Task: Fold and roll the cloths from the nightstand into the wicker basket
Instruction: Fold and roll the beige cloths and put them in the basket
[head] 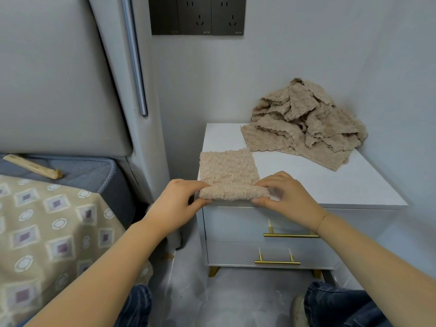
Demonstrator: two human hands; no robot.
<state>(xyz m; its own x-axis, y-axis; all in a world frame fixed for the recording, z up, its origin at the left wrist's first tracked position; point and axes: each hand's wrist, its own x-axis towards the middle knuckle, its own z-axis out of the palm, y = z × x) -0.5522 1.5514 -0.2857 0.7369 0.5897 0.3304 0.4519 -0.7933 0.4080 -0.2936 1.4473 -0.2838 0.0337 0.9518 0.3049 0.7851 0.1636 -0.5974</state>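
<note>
Grey walls all round, dark outlet panel high above the hands. Padded grey headboard fills the area up and left of the left hand. Bed sits left of and below the left forearm, patterned tan cover on top, blue mattress edge showing at its far end with a pale wooden stick lying on it.

White nightstand straight ahead of both hands; two drawers with gold bar handles directly under the right wrist. Both hands work at the front left corner of its tabletop.

Pile of beige cloths: loose heap, crumpled, at the far right of the tabletop, well beyond the right hand and apart from it.

One beige cloth lies folded flat just past the fingertips, narrow strip running away from the person. Its near end is curled up into a short roll, and that roll sits between the two hands at the tabletop's front edge.

Left hand: thumb and fingers curled round the left end of the roll, pinching it. Right hand: fingers bent over the top of the right end, thumb under, holding it too. Thin bracelet on the right wrist.

Person's knees in dark jeans below the forearms, grey floor between them. Wicker basket not in frame.
</note>
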